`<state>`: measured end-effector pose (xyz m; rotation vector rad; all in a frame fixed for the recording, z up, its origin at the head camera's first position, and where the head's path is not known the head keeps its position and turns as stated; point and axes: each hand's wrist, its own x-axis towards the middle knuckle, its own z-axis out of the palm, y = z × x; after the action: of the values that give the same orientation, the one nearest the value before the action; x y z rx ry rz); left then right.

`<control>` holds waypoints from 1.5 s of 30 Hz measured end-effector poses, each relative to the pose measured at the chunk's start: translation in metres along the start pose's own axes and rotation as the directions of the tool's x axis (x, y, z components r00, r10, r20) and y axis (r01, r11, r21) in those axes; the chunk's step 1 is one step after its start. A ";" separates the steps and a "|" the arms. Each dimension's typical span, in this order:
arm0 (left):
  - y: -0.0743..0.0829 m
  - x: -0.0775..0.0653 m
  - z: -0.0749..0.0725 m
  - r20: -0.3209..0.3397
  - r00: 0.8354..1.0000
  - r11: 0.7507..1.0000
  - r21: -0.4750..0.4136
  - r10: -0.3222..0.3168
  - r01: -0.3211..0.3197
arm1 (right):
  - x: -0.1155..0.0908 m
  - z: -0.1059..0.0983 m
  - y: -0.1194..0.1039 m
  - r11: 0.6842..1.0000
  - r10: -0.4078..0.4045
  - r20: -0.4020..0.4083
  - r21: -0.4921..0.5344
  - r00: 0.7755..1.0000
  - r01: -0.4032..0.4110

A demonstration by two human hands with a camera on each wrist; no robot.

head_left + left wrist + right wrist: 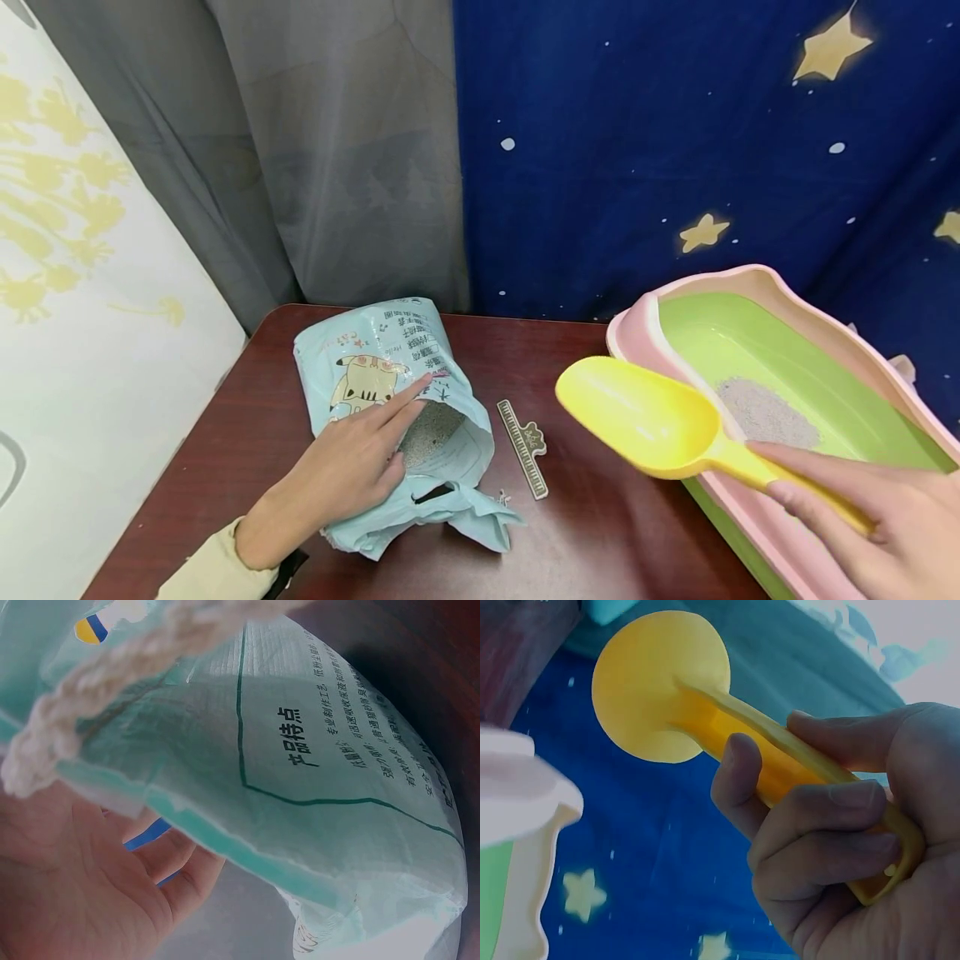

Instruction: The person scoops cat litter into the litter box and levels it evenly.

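In the head view my left hand point(345, 467) lies on a light blue printed bag point(442, 333), its index and middle fingers stretched across the bag beside the mouth. Grey granules point(431, 433) show inside that mouth. The left wrist view has the palm point(82, 885) facing the camera, with the fingers partly hidden behind the bag's edge. My right hand point(885, 508) grips the handle of a yellow scoop point(645, 412), whose bowl shows bare. The scoop overlaps the near side of a pink and green litter box point(847, 333); a small heap of granules point(768, 412) lies inside it.
A ruler-like clip point(525, 450) lies on the dark red table point(585, 533) between bag and litter box. Grey and blue curtains point(585, 183) hang behind the table. A white panel point(97, 333) stands at the left. A pale braided cord point(112, 682) crosses the left wrist view.
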<state>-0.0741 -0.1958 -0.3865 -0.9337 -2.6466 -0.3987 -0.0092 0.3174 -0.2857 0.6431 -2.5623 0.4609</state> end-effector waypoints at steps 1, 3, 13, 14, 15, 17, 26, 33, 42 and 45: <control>0.000 0.000 0.000 -0.001 1.000 1.000 0.000 0.001 -0.001 | 0.001 0.001 -0.005 0.999 -0.007 0.023 -0.032 1.000 0.007; 0.000 -0.001 0.000 -0.003 1.000 1.000 0.001 0.000 0.000 | 0.003 0.005 -0.015 0.998 -0.013 0.069 -0.056 0.998 0.017; 0.000 -0.001 0.000 0.006 1.000 1.000 0.007 -0.009 0.009 | 0.004 0.027 -0.037 0.990 -0.143 0.166 0.023 0.976 0.141; 0.000 -0.001 0.000 0.007 1.000 1.000 0.010 -0.011 0.011 | 0.004 0.029 -0.039 0.990 -0.144 0.177 0.033 0.974 0.140; 0.000 -0.001 0.000 0.008 1.000 1.000 0.014 -0.011 0.011 | 0.005 0.030 -0.042 0.989 -0.148 0.184 0.046 0.972 0.142; 0.000 -0.001 0.000 0.007 1.000 1.000 0.023 -0.011 0.010 | 0.005 0.032 -0.047 0.988 -0.152 0.198 0.068 0.968 0.141; 0.001 0.000 0.000 0.030 0.999 1.000 0.021 -0.016 0.015 | 0.015 0.047 -0.064 0.939 -0.297 0.147 0.225 0.944 0.260; 0.002 -0.001 -0.001 0.035 0.999 0.999 0.023 -0.023 0.022 | 0.025 0.060 -0.084 0.937 -0.289 0.140 0.242 0.947 0.251; 0.002 0.000 0.000 0.029 0.999 1.000 0.019 -0.019 0.018 | 0.032 0.076 -0.092 0.936 -0.300 0.218 0.253 0.929 0.243; 0.003 0.000 0.000 0.031 0.999 1.000 0.019 -0.016 0.015 | 0.034 0.081 -0.094 0.935 -0.299 0.232 0.266 0.926 0.235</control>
<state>-0.0723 -0.1941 -0.3858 -0.9214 -2.6822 -0.3650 -0.0158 0.1931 -0.3174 1.2012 -2.6315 0.6216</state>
